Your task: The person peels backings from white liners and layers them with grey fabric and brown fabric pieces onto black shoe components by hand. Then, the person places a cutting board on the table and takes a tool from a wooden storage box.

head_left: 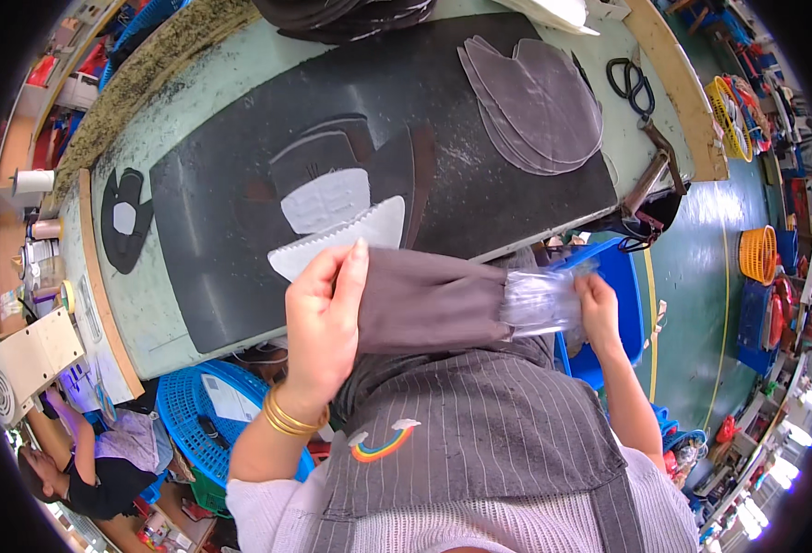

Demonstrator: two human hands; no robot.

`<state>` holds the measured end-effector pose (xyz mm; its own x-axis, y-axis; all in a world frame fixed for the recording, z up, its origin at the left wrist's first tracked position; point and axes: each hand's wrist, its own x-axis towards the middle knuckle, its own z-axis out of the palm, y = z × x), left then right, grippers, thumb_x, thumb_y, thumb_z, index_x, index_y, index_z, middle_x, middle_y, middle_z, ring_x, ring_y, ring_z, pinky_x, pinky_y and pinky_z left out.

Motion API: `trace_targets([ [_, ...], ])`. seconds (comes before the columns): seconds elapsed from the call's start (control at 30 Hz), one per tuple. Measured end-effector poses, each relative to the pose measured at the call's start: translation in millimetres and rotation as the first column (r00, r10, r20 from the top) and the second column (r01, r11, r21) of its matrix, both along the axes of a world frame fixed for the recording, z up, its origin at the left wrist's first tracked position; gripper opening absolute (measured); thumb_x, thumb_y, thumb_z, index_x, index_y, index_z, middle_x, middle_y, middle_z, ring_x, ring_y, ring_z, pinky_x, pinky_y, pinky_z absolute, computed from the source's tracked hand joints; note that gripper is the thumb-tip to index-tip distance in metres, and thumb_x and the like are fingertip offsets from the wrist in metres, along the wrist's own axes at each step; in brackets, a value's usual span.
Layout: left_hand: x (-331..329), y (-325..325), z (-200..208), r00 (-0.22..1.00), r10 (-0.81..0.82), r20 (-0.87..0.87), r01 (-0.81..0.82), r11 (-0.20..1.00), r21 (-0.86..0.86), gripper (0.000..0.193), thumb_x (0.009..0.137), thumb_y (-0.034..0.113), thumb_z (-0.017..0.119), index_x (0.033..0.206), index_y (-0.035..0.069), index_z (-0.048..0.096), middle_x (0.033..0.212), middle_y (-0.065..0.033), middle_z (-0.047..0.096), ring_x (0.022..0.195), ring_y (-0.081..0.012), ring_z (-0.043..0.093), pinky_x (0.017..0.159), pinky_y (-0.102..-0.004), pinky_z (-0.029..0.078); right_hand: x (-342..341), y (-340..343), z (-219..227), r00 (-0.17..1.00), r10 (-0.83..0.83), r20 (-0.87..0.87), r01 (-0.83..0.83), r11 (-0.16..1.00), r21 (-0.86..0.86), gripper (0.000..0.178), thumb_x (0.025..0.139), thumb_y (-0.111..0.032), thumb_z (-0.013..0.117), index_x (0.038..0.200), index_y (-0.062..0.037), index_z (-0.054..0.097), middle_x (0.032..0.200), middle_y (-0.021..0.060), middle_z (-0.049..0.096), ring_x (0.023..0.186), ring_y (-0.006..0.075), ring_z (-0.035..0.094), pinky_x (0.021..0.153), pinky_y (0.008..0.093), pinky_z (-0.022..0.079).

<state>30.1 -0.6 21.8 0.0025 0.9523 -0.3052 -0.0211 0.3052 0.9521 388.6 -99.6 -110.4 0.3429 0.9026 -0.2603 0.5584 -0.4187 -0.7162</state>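
My left hand [325, 318] is closed, thumb on top, on the left end of a dark brown, flat, flexible piece of material [429, 302], held in front of my apron. A crinkled sheet of clear film [539, 300] stretches from the brown piece's right end to my right hand [599, 309], whose fingers are closed on it; the film is motion-blurred. Just beyond my left fingers is a white piece with a zigzag edge [360, 229]; I cannot tell whether it touches them. Dark cut pieces [323, 152] with a white patch [325, 200] lie farther back on the black mat [212, 267].
Stacked greyish rounded pieces [539, 111] are at the mat's far right. Black-handled scissors [629, 88] and a hammer [655, 170] lie on the table's right side. A blue bin [622, 323] stands below my right hand, a blue basket [194, 415] at left. Another person [92, 470] sits lower left.
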Motion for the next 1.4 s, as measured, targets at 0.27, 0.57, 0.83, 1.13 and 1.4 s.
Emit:
trace_targets([
  [0.27,14,40,72,0.689,-0.079,-0.721,0.626,0.566,0.537,0.015,0.082,0.012,0.068,0.093,0.002,0.065,0.068,-0.0093,0.06,0.06,-0.0203,0.062,0.052,-0.0263,0.048,-43,29,132,0.787,0.333,0.519,-0.483,0.856,0.182,0.043,0.095,-0.036,0.045,0.109,0.0005,0.062,0.093,0.0173,0.06,0.086,0.0362,0.059,0.082,0.0433,0.046],
  [0.57,-19,-38,34,0.849,0.007,-0.528,0.411,0.62,0.669,0.037,0.07,0.041,0.076,0.078,0.009,0.062,0.065,-0.001,0.056,0.05,-0.0142,0.054,0.042,-0.0257,0.042,-168,108,162,-0.156,-0.261,-0.953,-0.309,0.929,-0.203,0.059,0.097,-0.05,0.033,0.133,-0.0046,0.044,0.131,0.0127,0.052,0.115,0.0269,0.055,0.099,0.0423,0.043],
  [0.83,-27,-18,-5,0.341,0.183,0.922,0.202,0.944,-0.262,0.039,0.096,0.023,0.05,0.127,0.0,0.046,0.125,-0.0103,0.055,0.116,-0.0201,0.052,0.101,-0.0365,0.04,-195,135,166,-0.195,-0.172,-0.966,-0.446,0.893,-0.069,0.061,0.097,-0.051,0.032,0.137,-0.0038,0.038,0.136,0.0128,0.046,0.123,0.0264,0.048,0.104,0.0424,0.039],
  [1.13,-54,1,-12,0.777,0.343,0.528,-0.324,0.937,-0.131,0.014,0.087,0.005,0.064,0.1,0.001,0.059,0.095,-0.0058,0.065,0.084,-0.0125,0.063,0.074,-0.026,0.051,-190,150,139,0.245,-0.291,-0.925,-0.173,0.925,-0.337,0.042,0.1,-0.033,0.042,0.114,0.0045,0.053,0.113,0.0171,0.061,0.101,0.0264,0.063,0.086,0.0408,0.053],
  [1.4,-79,58,-40,0.892,0.443,0.095,-0.453,0.865,0.217,0.016,0.091,0.006,0.059,0.104,-0.002,0.062,0.098,-0.0042,0.064,0.087,-0.0096,0.059,0.079,-0.0239,0.048,-225,207,108,0.627,0.295,-0.721,-0.265,0.951,0.159,0.019,0.091,-0.011,0.058,0.102,0.0044,0.061,0.093,0.0061,0.066,0.082,0.0103,0.06,0.073,0.0253,0.049],
])
